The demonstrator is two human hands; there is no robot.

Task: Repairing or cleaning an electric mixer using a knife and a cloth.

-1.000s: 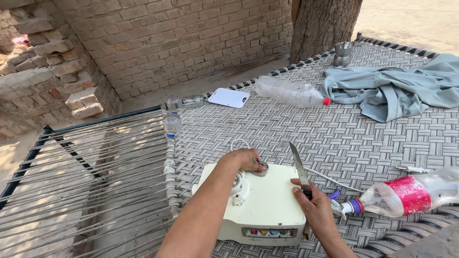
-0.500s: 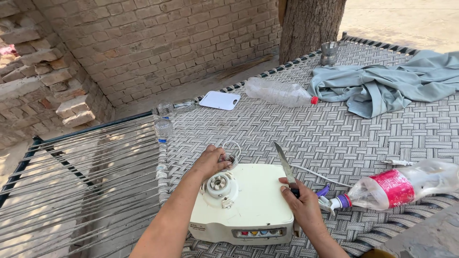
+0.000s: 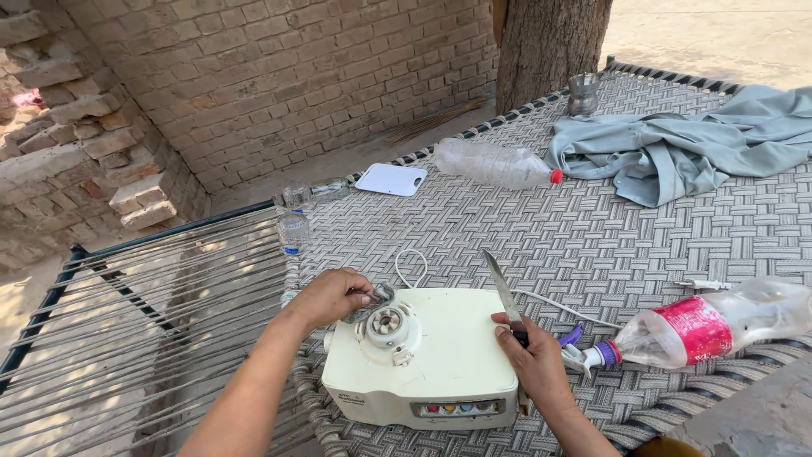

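Note:
A cream appliance base with a round socket on top and a row of coloured buttons on its front sits on a woven cot. My left hand rests at the base's far left corner, fingers closed on a small grey metal piece next to the socket. My right hand grips a knife at the base's right edge, blade pointing up and away. A white cord loops behind the base.
To the right lies a plastic bottle with a red label. A clear bottle with a red cap, a white board, grey-blue cloth and a metal cup are farther back. Brick wall and tree trunk stand beyond.
My left hand has slid off the top of the base to its far left corner, uncovering the round socket. The knife hand stays at the right edge.

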